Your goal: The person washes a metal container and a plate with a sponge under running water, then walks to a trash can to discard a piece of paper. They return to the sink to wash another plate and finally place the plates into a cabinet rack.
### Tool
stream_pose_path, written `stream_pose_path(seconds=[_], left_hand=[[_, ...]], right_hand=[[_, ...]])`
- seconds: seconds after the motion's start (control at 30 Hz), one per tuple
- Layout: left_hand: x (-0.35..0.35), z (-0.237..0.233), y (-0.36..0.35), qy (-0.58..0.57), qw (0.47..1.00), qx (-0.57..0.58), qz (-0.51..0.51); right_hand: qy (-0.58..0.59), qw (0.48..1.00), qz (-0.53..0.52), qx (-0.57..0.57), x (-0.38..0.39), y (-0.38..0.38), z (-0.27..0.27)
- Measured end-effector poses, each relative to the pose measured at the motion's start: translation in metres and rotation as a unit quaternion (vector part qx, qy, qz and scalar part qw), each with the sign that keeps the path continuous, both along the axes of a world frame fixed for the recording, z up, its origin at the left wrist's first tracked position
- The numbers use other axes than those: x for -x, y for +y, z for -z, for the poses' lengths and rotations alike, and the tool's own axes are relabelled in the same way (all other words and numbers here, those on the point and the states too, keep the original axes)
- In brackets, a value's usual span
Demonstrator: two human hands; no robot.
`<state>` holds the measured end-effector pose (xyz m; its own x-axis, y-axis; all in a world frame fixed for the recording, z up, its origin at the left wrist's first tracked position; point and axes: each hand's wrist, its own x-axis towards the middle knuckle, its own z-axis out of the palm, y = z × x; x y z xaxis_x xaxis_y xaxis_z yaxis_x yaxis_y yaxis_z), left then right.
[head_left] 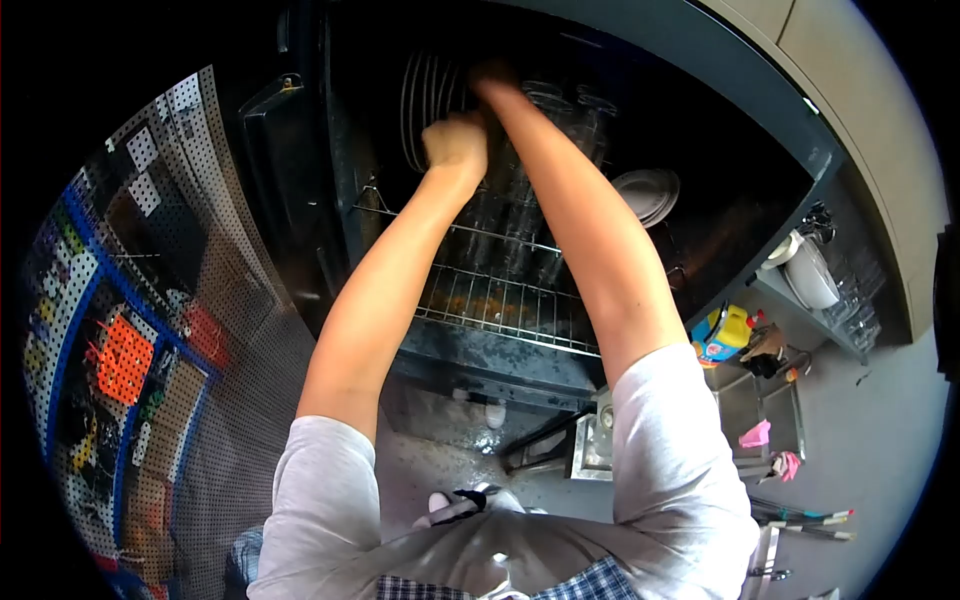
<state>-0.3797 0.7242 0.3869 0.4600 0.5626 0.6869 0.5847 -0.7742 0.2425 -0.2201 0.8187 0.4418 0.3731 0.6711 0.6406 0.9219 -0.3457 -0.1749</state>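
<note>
Both my arms reach into a dark cabinet with a wire rack [505,300]. My left hand [457,143] is at the right side of a row of upright plates [412,110], its fingers curled; what they hold, if anything, is hidden. Deeper in the shade, my right hand [492,78] is dark and blurred, its fingers not readable. Clear glasses [592,115] stand to the right of my right wrist. A small stack of round dishes [648,193] lies right of my right forearm.
The cabinet's door [285,170] is at the left, its front edge [490,365] below the rack. At the right are a shelf with white bowls [812,272], a yellow bottle [728,330] and a metal sink [775,405]. Perforated panels stand at the left.
</note>
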Motion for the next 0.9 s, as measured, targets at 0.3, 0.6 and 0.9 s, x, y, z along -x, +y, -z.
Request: stream_pose_path(seconds=[0.3,0.6,0.9], left_hand=[[0.019,0.006,-0.002,-0.015,0.997,0.061,0.037],[0.019,0.022,0.0,-0.062,0.99,0.126,-0.004],[0.115,0.088,-0.132,-0.277,0.921,0.219,0.168]], right_hand=[[0.109,0.992,-0.069,0.019,0.026,-0.031,-0.006],[-0.336,0.92,-0.097,0.178,0.091,-0.135,-0.037],[0.269,0.844,-0.393,-0.248,0.137,-0.419,0.087]])
